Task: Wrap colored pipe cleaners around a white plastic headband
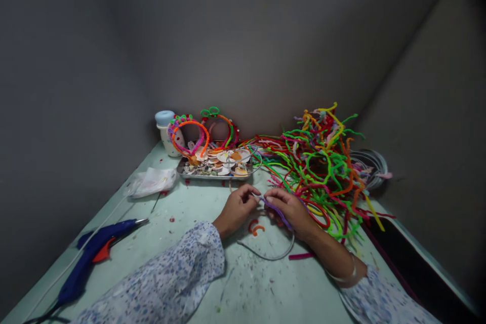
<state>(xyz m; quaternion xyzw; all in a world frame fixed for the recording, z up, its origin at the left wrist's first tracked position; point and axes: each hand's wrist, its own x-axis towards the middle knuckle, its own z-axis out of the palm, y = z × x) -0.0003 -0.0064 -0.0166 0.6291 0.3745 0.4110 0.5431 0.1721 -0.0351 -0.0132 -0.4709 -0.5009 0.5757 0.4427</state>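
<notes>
My left hand (238, 208) and my right hand (291, 211) meet above the middle of the pale green table (246, 288). The fingertips of my left hand pinch the end of a thin grey band, where a purple pipe cleaner (279, 215) crosses it. My right hand holds the purple pipe cleaner against the band, its fingers closed. The grey band (271, 258) curves below my right hand, its free end pointing left. Short orange pieces (258, 229) lie between the hands on the table.
A metal tray (216, 177) holds shells, stones and decorated headbands (190, 124). Behind it stands a blue-lidded jar (165, 131). A plastic bag (154, 182) and blue glue gun (89, 258) lie left. Tangled colourful pipe cleaners (322, 162) and coiled grey bands (374, 167) lie right.
</notes>
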